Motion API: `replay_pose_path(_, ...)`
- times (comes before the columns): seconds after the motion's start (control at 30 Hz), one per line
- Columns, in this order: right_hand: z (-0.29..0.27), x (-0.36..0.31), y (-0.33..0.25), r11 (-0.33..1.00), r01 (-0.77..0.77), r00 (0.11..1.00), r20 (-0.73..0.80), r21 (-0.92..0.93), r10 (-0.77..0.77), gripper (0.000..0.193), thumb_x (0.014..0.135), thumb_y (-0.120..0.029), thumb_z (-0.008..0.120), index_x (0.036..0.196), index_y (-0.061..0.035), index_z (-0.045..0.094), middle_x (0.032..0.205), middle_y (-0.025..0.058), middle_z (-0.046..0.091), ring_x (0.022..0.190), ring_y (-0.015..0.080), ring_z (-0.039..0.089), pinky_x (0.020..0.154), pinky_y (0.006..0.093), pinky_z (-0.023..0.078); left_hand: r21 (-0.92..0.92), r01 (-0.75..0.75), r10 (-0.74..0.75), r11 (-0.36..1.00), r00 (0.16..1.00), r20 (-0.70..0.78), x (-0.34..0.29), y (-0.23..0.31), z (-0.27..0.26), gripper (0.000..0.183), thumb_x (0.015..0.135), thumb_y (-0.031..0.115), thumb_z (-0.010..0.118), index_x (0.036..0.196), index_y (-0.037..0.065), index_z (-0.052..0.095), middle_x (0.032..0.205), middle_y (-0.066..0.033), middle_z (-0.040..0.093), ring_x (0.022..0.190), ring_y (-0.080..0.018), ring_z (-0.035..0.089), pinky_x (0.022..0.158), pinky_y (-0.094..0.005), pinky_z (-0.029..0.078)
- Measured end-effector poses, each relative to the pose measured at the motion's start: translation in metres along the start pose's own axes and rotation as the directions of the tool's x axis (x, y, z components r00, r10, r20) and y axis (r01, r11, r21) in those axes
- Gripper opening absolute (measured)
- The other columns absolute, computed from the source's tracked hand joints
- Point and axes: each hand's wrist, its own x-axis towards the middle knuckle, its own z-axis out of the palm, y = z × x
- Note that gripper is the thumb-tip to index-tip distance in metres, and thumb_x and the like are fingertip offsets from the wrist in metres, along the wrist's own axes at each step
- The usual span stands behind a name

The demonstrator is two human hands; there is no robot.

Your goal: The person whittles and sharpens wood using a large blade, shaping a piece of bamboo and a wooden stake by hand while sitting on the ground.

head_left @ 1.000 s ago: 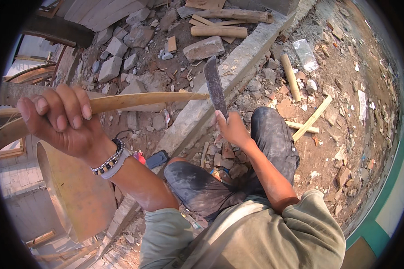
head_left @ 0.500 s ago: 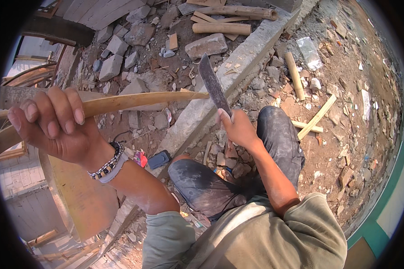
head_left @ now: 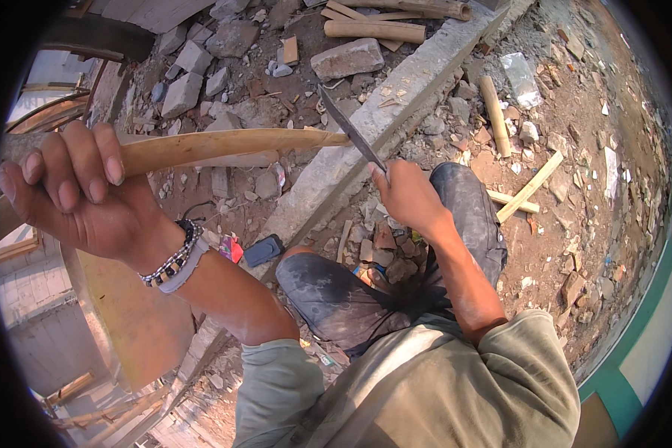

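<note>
The blade [head_left: 351, 128] has come down since a moment ago: it stood raised and flat-faced above the strip of bamboo [head_left: 224, 143] then, and now its edge sits right at the strip's far tip, turned almost edge-on, so the cut looks to be landing or just biting. The right hand [head_left: 405, 196] has slid forward and down with it, fingers wrapped shut around the handle, wrist bent toward the concrete curb [head_left: 396, 104], forearm reaching out over the bent knee in dusty dark trousers [head_left: 336, 299]. The left hand [head_left: 75, 198] has drifted a little lower and closer, fist clenched fully round the near end of the strip, knuckles up, beaded bracelet [head_left: 173, 257] on the wrist. The strip runs level from that fist across to the blade, held up over rubble and broken bricks [head_left: 347, 58]. Cut bamboo lengths [head_left: 494, 113] lie well apart on the ground.
</note>
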Motion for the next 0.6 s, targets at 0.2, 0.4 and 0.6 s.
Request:
replay_pose_path(0.2, 0.006, -0.006, 0.031, 0.968, -0.028, 0.995, -0.085, 0.249, 0.051, 0.047, 0.102, -0.033, 0.056, 0.078, 0.0067, 0.064, 0.053, 0.0166, 0.050, 0.050, 0.0258, 0.055, 0.056, 0.0453, 0.041, -0.161, 0.031, -0.036, 0.986, 0.999, -0.023, -0.007, 0.000, -0.010, 0.027, 0.100, 0.035, 0.057, 0.087, 0.012, 0.065, 0.057, 0.0081, 0.044, 0.051, -0.0073, 0.041, 0.049, -0.0247, 0.040)
replay_pose_path(0.4, 0.014, -0.003, 0.052, 0.784, -0.152, 0.988, 0.114, 0.601, 0.104, 0.047, 0.105, -0.038, 0.048, 0.086, 0.0010, 0.066, 0.056, 0.0025, 0.050, 0.047, 0.0108, 0.044, 0.047, 0.0318, 0.036, -0.263, 0.102, -0.074, 0.959, 0.991, 0.114, 0.008, -0.013, 0.016, 0.030, 0.089, 0.020, 0.067, 0.066, 0.019, 0.048, 0.059, 0.0096, 0.045, 0.058, -0.0047, 0.043, 0.059, -0.0245, 0.039)
replay_pose_path(0.6, -0.012, 0.001, 0.044, 0.857, -0.154, 0.983, 0.161, 0.492, 0.084, 0.049, 0.106, -0.042, 0.046, 0.088, -0.0009, 0.065, 0.060, 0.0022, 0.054, 0.047, 0.0109, 0.048, 0.047, 0.0270, 0.039, 0.105, -0.005, -0.012, 0.994, 0.988, 0.156, 0.023, -0.028, 0.051, 0.029, 0.097, 0.028, 0.060, 0.072, 0.017, 0.050, 0.067, 0.0077, 0.042, 0.060, -0.0075, 0.041, 0.060, -0.0263, 0.038)
